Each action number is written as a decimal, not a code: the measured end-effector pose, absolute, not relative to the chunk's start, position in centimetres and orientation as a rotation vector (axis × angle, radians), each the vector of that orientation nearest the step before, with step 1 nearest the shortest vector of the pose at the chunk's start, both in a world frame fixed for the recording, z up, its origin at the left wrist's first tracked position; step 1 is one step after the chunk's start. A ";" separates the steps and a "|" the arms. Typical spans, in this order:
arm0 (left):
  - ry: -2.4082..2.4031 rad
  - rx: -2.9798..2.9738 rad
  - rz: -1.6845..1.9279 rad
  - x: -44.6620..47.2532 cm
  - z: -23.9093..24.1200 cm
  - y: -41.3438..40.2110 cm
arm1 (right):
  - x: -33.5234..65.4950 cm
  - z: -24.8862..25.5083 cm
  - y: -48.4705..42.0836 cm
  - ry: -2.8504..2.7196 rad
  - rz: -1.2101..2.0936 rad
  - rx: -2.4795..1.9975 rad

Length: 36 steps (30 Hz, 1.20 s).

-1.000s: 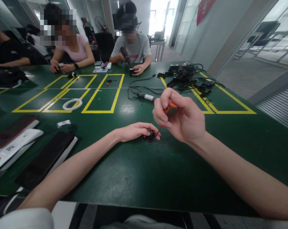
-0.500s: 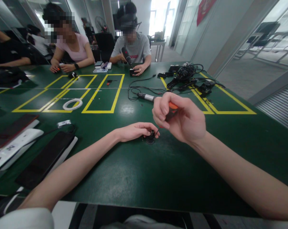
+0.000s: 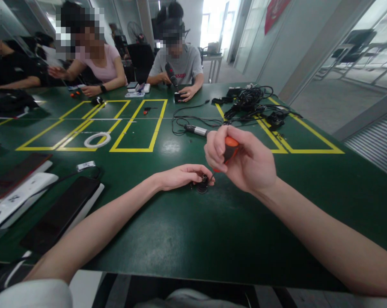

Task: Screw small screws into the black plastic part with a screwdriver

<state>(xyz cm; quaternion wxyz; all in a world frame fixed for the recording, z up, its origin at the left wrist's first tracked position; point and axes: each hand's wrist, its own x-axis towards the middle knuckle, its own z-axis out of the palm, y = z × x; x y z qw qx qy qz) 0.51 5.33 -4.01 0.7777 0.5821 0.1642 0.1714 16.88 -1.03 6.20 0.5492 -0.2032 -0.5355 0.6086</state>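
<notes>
A small black round part [image 3: 202, 185] sits on the green table [image 3: 187, 239] at the centre. My left hand [image 3: 180, 176] lies beside it with its fingertips pinched on the part. Just above and to the right, my right hand [image 3: 241, 160] is closed round an orange-handled screwdriver [image 3: 228, 147]. The screwdriver's thin shaft points down toward the black part; its tip is too small to make out.
A silver-and-black power tool [image 3: 195, 130] with a cable lies behind my hands. A tangle of black cables [image 3: 254, 105] is at the back right. Phones and a white case [image 3: 26, 194] lie at the left. A white tape ring [image 3: 97, 140] sits in yellow markings. Other people sit across the table.
My right hand has turned the orange handle slightly in its fingers and sunk a little. My left hand stays on the black part. A person at the far left has raised a hand.
</notes>
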 end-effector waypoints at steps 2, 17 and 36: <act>0.323 1.254 0.361 0.4 -4.0 5.4 | 16.9 6.2 -1.0 -1.247 1.462 -0.488; 0.335 1.203 0.402 0.7 -3.7 5.1 | 16.8 6.0 -1.1 -1.288 1.423 -0.448; 0.290 1.190 0.434 0.9 -3.7 5.0 | 17.1 5.9 -0.9 -1.312 1.365 -0.391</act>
